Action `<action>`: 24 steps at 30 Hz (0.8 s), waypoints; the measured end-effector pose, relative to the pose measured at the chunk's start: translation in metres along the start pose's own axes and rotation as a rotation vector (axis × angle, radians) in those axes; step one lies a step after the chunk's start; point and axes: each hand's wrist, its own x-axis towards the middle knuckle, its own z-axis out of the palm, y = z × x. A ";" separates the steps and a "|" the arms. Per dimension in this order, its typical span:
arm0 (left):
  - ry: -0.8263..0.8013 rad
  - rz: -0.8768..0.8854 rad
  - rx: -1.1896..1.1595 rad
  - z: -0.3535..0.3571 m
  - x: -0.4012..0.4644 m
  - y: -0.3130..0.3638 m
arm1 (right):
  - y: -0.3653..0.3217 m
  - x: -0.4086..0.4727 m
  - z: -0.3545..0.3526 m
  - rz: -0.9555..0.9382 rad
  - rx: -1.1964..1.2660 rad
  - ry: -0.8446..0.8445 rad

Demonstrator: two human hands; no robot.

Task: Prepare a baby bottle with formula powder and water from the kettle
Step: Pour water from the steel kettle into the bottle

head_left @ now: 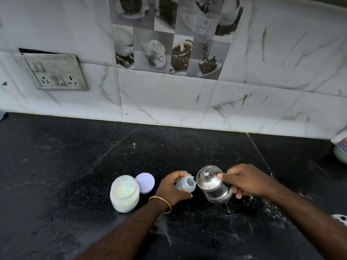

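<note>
Right hand (pixel 247 182) gripped the small polished steel kettle (pixel 214 186) by its far side, thumb on lid, tilted toward the clear plastic baby bottle (pixel 185 185). Left hand (pixel 171 188) wrapped the bottle, tipped just above the black counter (pixel 75 166). Bottle judged light and slippery; kettle heavier, possibly hot.

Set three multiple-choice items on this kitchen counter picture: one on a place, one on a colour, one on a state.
1. Where does the round lid lie?
A. On the jar
B. On the counter beside the jar
C. In the left hand

2. What colour is it?
A. Lilac
B. Red
C. Black

3. How is the steel kettle held?
A. Upright on the counter
C. Upside down
B. Tilted towards the bottle

Answers: 1 B, it rests beside the open jar. 2 A, pale purple. 3 B, the right hand leans it towards the bottle in the left hand.
</note>
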 end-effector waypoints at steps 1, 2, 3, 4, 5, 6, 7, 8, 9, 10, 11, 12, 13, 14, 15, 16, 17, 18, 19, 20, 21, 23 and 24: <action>-0.005 -0.007 -0.004 0.001 0.000 0.000 | 0.000 0.000 -0.001 0.002 -0.009 -0.001; -0.007 -0.012 -0.007 0.001 -0.001 -0.001 | 0.000 0.000 -0.001 0.003 -0.016 -0.001; -0.008 -0.015 -0.007 0.001 -0.001 -0.001 | 0.000 0.000 -0.001 0.004 -0.022 -0.001; -0.011 -0.021 -0.011 0.002 -0.001 -0.001 | 0.000 0.000 -0.001 0.003 -0.030 0.001; -0.012 -0.023 -0.013 0.002 -0.002 -0.002 | 0.001 0.000 -0.001 0.001 -0.039 0.006; -0.015 -0.028 -0.014 0.002 -0.002 -0.002 | 0.001 0.000 -0.001 -0.002 -0.049 0.011; -0.018 -0.031 -0.014 0.002 -0.003 -0.002 | 0.001 -0.001 0.000 -0.004 -0.056 0.014; -0.022 -0.036 -0.015 0.002 -0.003 -0.002 | 0.000 -0.001 0.000 -0.005 -0.061 0.016; -0.025 -0.036 -0.016 0.003 -0.004 -0.002 | 0.000 -0.002 0.000 -0.005 -0.064 0.015; -0.023 -0.036 -0.019 0.003 -0.004 -0.002 | -0.001 -0.002 0.000 -0.003 -0.069 0.014; -0.022 -0.037 -0.017 0.003 -0.004 -0.003 | -0.001 -0.003 0.000 -0.001 -0.072 0.012; -0.022 -0.039 -0.020 0.003 -0.004 -0.004 | -0.001 -0.003 0.000 -0.001 -0.074 0.010; -0.019 -0.039 -0.021 0.003 -0.003 -0.005 | -0.002 -0.003 0.000 -0.001 -0.077 0.007; -0.015 -0.037 -0.022 0.004 -0.003 -0.006 | -0.002 -0.003 0.000 -0.001 -0.078 0.005; -0.012 -0.039 -0.019 0.004 -0.003 -0.007 | -0.003 -0.004 0.000 -0.002 -0.080 0.004; -0.012 -0.039 -0.018 0.004 -0.003 -0.008 | -0.003 -0.005 0.000 -0.004 -0.084 0.005; -0.011 -0.040 -0.018 0.004 -0.003 -0.008 | -0.003 -0.005 0.000 -0.006 -0.091 0.007; -0.009 -0.040 -0.020 0.005 -0.004 -0.008 | -0.004 -0.005 0.000 -0.008 -0.099 0.009; -0.006 -0.037 -0.022 0.005 -0.004 -0.008 | -0.004 -0.005 -0.001 -0.008 -0.107 0.011; -0.001 -0.035 -0.024 0.005 -0.004 -0.008 | -0.005 -0.006 -0.001 -0.007 -0.114 0.015; -0.002 -0.034 -0.022 0.006 -0.004 -0.009 | -0.005 -0.006 -0.001 -0.007 -0.120 0.019; -0.005 -0.036 -0.021 0.006 -0.004 -0.010 | -0.005 -0.007 -0.002 -0.011 -0.133 0.028; -0.006 -0.037 -0.022 0.006 -0.004 -0.012 | -0.005 -0.007 -0.002 -0.015 -0.141 0.031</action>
